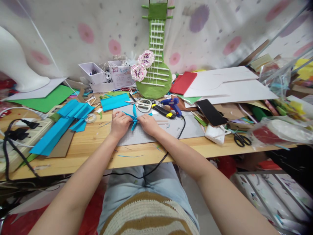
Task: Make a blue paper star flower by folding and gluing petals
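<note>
A blue paper piece with several narrow arms [134, 114], shaped like a small flower or bow, is between my two hands over a grey cutting mat [188, 127]. My left hand [121, 123] pinches its left side, fingers closed. From the right, my right hand [148, 124] pinches it near the middle. A thin wooden stick [162, 121] pokes out beside my right hand. Just beyond lie white-handled scissors [143, 105], a black and yellow utility knife [163, 111] and a blue glue gun [173, 105].
A green paper-covered lute-like model [154, 81] leans at the back. Blue crepe paper [56, 127] and a power strip [29, 140] are at left. To the right are a phone [211, 112], black-handled scissors [242, 140] and white boards [227, 81]. The glue gun's cord [161, 162] crosses the table edge.
</note>
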`<move>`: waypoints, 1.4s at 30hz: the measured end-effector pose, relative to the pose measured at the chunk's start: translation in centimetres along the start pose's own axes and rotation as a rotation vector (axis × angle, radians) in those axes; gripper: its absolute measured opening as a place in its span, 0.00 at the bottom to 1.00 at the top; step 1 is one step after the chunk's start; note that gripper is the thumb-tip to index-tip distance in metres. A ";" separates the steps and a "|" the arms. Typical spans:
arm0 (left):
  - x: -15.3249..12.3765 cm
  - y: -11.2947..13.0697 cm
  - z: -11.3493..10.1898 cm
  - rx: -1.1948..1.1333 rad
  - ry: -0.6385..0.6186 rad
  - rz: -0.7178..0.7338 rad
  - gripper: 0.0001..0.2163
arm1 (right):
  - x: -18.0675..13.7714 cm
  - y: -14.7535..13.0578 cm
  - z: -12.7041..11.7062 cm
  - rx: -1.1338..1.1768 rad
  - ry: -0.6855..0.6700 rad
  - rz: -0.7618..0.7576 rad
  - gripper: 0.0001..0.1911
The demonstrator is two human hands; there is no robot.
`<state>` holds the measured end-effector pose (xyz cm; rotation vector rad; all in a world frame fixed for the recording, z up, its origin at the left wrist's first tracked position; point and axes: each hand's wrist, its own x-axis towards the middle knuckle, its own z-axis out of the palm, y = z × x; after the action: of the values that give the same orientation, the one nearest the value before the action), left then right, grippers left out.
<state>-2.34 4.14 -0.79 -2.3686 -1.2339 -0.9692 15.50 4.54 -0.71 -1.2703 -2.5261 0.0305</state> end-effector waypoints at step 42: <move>-0.4 -0.2 -0.2 0.000 -0.013 -0.031 0.07 | -0.2 -0.1 0.0 -0.065 -0.008 0.008 0.13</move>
<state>-2.73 3.93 -0.90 -2.3660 -1.2793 -0.9645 15.56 4.35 -0.70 -1.3074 -2.5480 -0.0460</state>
